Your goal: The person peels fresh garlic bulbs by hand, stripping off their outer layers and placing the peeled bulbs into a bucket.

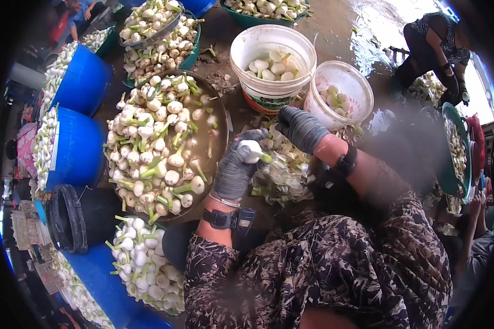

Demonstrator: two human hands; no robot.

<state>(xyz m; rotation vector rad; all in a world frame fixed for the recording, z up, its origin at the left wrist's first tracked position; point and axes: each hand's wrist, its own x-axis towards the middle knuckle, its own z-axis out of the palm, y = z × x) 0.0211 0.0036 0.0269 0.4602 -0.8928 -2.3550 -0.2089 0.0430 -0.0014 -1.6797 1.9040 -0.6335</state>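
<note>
My left hand [233,171], in a grey glove, is closed around a white garlic bulb [249,152] with a short green stem pointing right. Just up and to the right, my right hand [303,129], gloved too, has its fingers curled together; whatever they hold, if anything, is hidden. Beneath both hands lies a heap of pale peelings [285,174] on the wet floor. Left of them, a wide round basin [223,115] contains untrimmed garlic bulbs [148,131] in murky water. Beyond my hands stand a white bucket [247,61] and a smaller white bucket [361,77], each with bulbs inside.
Blue tubs [85,82] heaped with garlic line the left side, near a black bucket [93,216]. A pile of cleaned bulbs [143,263] sits by my left elbow. Green basins [258,20] hold more bulbs at the back. Another person [436,49] works at the upper right.
</note>
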